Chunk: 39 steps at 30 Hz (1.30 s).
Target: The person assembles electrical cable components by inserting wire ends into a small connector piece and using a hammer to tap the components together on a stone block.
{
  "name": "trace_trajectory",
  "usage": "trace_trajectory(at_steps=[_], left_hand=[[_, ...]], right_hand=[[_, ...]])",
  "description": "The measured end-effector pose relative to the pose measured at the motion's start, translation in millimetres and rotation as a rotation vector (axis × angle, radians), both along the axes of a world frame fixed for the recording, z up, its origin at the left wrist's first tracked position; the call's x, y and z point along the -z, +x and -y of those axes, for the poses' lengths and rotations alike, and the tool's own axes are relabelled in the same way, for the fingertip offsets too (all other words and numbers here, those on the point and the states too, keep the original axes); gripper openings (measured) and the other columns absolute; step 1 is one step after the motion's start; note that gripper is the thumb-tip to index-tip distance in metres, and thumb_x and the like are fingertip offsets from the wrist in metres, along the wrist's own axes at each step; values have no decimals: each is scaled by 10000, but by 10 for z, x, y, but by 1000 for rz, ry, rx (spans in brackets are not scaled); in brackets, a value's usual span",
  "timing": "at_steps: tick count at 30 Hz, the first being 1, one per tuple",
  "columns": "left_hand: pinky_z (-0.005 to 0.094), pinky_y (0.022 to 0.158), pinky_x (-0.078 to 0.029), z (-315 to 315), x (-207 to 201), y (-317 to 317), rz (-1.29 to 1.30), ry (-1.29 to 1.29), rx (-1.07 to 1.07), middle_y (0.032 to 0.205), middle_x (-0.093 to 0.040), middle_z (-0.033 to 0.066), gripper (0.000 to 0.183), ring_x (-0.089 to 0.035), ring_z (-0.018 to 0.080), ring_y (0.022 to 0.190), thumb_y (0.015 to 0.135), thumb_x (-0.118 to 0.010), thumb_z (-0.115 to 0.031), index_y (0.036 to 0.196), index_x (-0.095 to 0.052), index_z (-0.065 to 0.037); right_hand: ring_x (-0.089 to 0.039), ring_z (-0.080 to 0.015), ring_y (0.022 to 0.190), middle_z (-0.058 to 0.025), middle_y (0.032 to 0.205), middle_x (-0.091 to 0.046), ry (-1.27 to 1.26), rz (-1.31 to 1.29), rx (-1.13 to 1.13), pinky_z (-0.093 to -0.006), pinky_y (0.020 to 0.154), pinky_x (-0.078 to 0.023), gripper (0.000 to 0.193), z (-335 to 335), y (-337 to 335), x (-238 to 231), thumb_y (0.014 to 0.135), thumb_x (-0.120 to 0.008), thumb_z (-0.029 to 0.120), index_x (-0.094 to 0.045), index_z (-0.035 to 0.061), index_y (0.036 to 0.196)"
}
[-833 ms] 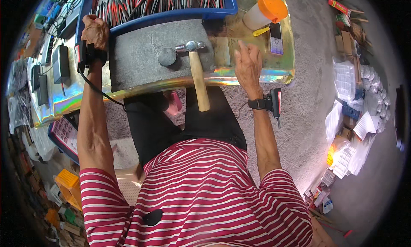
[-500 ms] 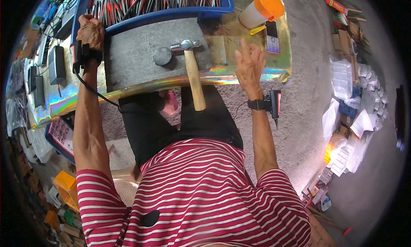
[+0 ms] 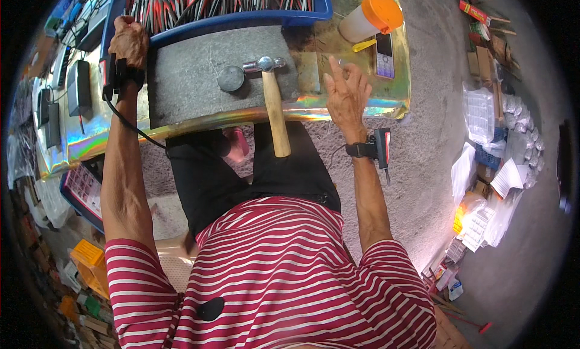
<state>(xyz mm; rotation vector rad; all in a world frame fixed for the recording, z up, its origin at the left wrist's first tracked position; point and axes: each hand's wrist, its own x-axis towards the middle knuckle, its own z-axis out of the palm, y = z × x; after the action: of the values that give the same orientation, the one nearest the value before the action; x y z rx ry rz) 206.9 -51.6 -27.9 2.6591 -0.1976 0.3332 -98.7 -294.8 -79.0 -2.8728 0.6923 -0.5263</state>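
Observation:
My left hand point(image 3: 128, 45) is at the near left corner of a blue tray point(image 3: 241, 18), its fingers curled closed; what they hold, if anything, is hidden. Many slim red, black and grey tool-like pieces point(image 3: 211, 1) fill the tray. My right hand point(image 3: 347, 98) hovers over or rests on the table's right part, index finger stretched and the others loosely bent, with nothing visible in it. Between my hands, a ball-peen hammer point(image 3: 275, 110) lies on a grey slab point(image 3: 187, 71), its wooden handle jutting past the table edge. A round grey metal piece point(image 3: 230, 78) sits beside the hammer head.
A translucent jar with an orange lid point(image 3: 382, 13) stands at the back right, near a yellow piece point(image 3: 364, 45) and a keypad phone point(image 3: 384, 56). Dark boxes point(image 3: 78, 88) and cables lie at the left. Packages and papers point(image 3: 483, 219) cover the floor at right.
My right hand has shifted slightly left, its fingers spreading a little more. My left hand stays at the tray corner. The hammer and metal piece remain in place.

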Motion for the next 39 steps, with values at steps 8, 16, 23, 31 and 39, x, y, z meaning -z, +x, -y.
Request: trace_trajectory(at_steps=[8, 16, 23, 31, 39], left_hand=[[408, 708, -451, -124, 155, 146, 115, 16, 122, 818, -600, 191, 271, -581, 351, 772, 797, -402, -269, 976, -488, -84], [408, 690, -459, -55, 80, 30, 103, 14, 84, 824, -607, 164, 248, -587, 342, 767, 799, -415, -267, 965, -499, -103], [410, 693, -457, -42, 102, 61, 81, 9, 51, 812, -609, 159, 249, -587, 338, 777, 806, -397, -277, 949, -515, -110], [416, 680, -454, -5, -32, -107, 73, -36, 80, 794, -608, 163, 244, -582, 350, 762, 806, -392, -275, 941, -516, -114], [417, 681, -452, -63, 80, 35, 102, 20, 114, 791, -607, 166, 248, -582, 352, 761, 811, -386, -278, 931, -524, -111]], right_hand=[[-398, -287, 936, -124, 1026, -436, -12, -2, 75, -420, 767, -289, 409, 48, 5, 3, 792, -514, 248, -449, 122, 1176], [-397, -303, 949, -135, 1039, -427, -6, 15, 71, -432, 771, -297, 417, 22, 10, 9, 797, -509, 225, -425, 116, 1191], [-410, -298, 941, -124, 1006, -436, 10, 170, 108, -423, 778, -307, 354, 210, 16, 183, 786, -511, 195, -470, 77, 1117], [-412, -279, 907, -96, 941, -434, 20, 198, 88, -418, 776, -305, 322, 190, 1, 187, 763, -523, 158, -507, 105, 1080], [-411, -286, 935, -109, 983, -441, 10, 253, 115, -428, 794, -304, 335, 197, 18, 232, 752, -511, 124, -476, 79, 1083]])
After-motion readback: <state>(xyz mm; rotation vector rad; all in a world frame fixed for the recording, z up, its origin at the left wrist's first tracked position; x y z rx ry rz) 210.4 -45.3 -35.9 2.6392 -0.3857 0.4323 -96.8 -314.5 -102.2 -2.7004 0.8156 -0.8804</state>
